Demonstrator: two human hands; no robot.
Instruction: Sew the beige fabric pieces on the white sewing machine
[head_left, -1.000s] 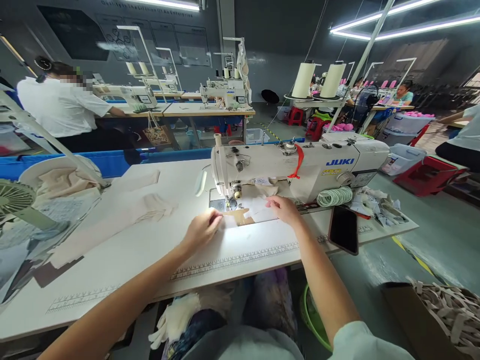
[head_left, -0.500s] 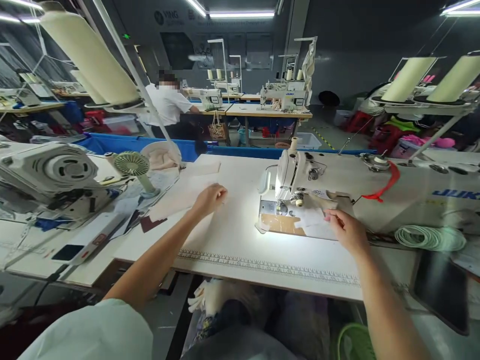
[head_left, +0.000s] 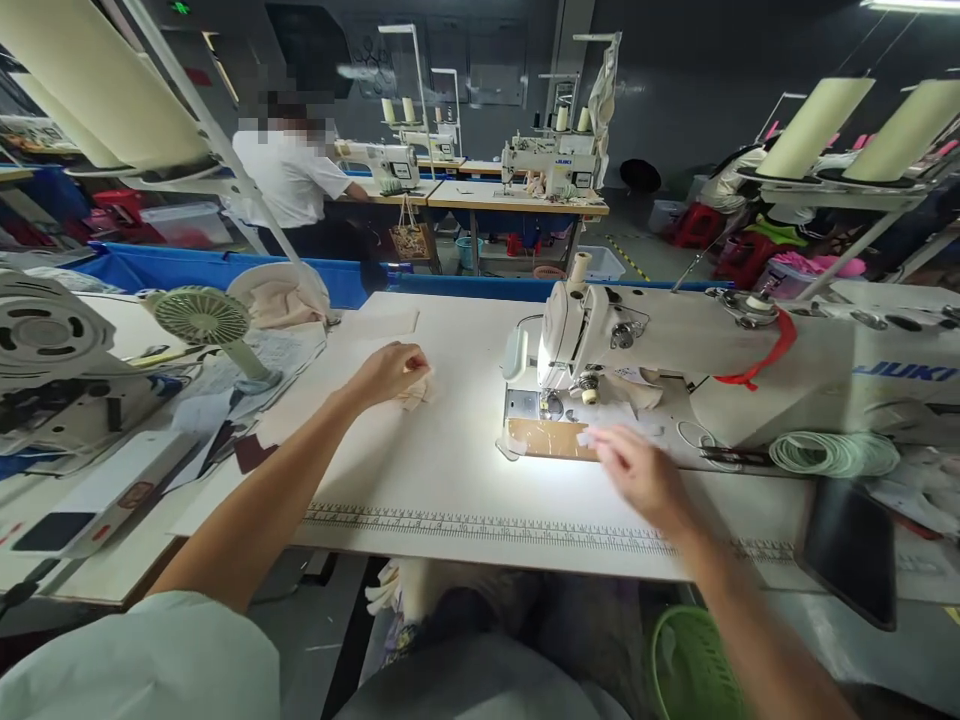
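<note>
My left hand [head_left: 390,375] is closed in a pinch over the white table, on a small beige fabric piece [head_left: 415,394] that hangs below the fingertips. My right hand [head_left: 637,468], smeared by motion, is in front of the sewing machine [head_left: 581,335]. A small white piece [head_left: 586,438] shows at its fingertips, over the tan strip [head_left: 551,440] beside the needle plate [head_left: 522,404]. More white pieces [head_left: 619,412] lie under the machine arm, next to a bunched beige cloth [head_left: 639,391].
A printed ruler [head_left: 480,527] runs along the table's front edge. On the left stand a green fan [head_left: 202,315] and a white box-shaped device [head_left: 112,490]. To the right are a coil of pale green cord [head_left: 832,453] and a dark tablet [head_left: 847,550]. A person [head_left: 289,180] sits beyond.
My right hand has moved left, from under the machine arm to the tan strip. The beige piece now shows under my left hand. The view has shifted slightly right and down.
</note>
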